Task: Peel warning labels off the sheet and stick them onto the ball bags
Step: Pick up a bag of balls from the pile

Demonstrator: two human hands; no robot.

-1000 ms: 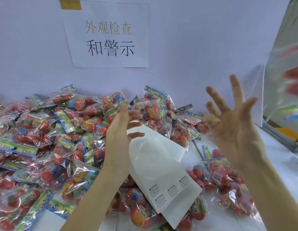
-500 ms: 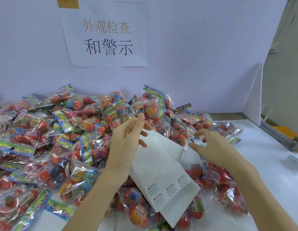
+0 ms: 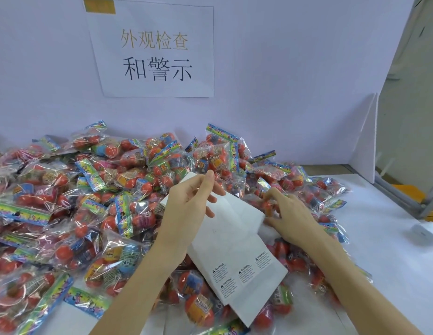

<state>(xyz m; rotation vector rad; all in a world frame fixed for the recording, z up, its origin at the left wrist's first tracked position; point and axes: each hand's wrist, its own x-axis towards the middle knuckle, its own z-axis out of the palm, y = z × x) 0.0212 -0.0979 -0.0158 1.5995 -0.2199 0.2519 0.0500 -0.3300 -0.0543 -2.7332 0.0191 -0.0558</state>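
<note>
Head view: I see the left hand (image 3: pixel 186 213) at frame centre gripping the top of the label sheet (image 3: pixel 235 250), fingers curled over its edge. Right hand (image 3: pixel 290 213) just right of it, fingers bent, fingertips on a ball bag (image 3: pixel 266 192); can't tell if pinching. Bare table (image 3: pixel 380 238) at right. Four warning labels (image 3: pixel 242 272) remain low on the sheet.

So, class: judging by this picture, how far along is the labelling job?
Done: most of the label sheet is bare; four warning labels remain. In hand: the left hand holds the sheet while the right hand grips a ball bag. Left: the bag pile.
</note>
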